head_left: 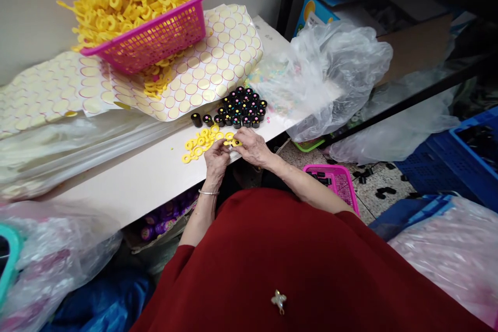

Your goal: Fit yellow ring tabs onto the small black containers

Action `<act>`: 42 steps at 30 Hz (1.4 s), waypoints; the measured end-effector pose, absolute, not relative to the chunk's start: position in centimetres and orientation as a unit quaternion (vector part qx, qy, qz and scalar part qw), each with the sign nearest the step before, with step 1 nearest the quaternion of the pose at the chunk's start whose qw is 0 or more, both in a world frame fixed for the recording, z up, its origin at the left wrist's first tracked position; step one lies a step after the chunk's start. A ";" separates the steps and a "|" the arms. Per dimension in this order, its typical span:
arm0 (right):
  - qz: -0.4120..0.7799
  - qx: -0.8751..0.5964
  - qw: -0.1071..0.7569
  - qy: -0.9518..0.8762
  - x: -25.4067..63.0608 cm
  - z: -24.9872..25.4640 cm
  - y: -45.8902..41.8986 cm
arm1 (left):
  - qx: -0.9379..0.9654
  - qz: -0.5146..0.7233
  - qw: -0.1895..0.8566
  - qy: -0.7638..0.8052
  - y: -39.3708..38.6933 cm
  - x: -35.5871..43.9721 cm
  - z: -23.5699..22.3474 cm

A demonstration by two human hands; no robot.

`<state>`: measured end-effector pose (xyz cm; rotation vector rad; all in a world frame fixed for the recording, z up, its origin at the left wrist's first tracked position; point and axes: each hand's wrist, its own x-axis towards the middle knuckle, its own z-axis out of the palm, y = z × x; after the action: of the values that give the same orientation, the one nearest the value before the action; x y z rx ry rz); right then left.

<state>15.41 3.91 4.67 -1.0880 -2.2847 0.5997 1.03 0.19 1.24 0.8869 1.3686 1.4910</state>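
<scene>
My left hand [217, 160] and my right hand [252, 146] meet at the front edge of the white table [155, 171], fingers pinched together around a small yellow ring [235, 142]. A loose pile of yellow rings [202, 141] lies just left of the hands. Behind them stands a cluster of small black cylinders [243, 106] with coloured dots on top. What else sits between the fingertips is too small to make out.
A pink basket [155, 36] heaped with yellow rings rests on sheets of round stickers [210, 62] at the back. Clear plastic bags [330, 67] lie to the right. A second pink basket [334, 181] stands on the floor, with blue crates [459, 155] beyond.
</scene>
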 end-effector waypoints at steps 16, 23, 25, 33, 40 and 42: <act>0.356 -0.376 0.340 -0.785 15.0 3.2 4.8 | 0.328 0.598 0.422 0.597 1.5 2.5 3.1; 0.479 -0.384 0.429 -0.662 14.6 2.0 4.6 | 0.352 0.581 0.416 0.605 1.6 2.5 3.3; 0.504 -0.401 0.444 -0.623 14.4 1.9 4.5 | 0.377 0.566 0.402 0.613 1.5 2.5 3.0; 0.519 -0.474 0.430 -0.566 13.8 1.9 4.4 | 0.421 0.533 0.359 0.640 1.5 2.6 2.0; 0.600 -0.475 0.379 -0.520 13.8 2.1 3.5 | 0.430 0.549 0.299 0.652 0.9 3.2 1.5; 0.596 -0.475 0.381 -0.524 13.7 1.9 3.5 | 0.422 0.548 0.309 0.653 1.1 3.3 1.4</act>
<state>13.72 3.46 1.93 -1.2129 -1.3368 1.5210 3.26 1.08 1.40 1.1162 1.7254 1.4472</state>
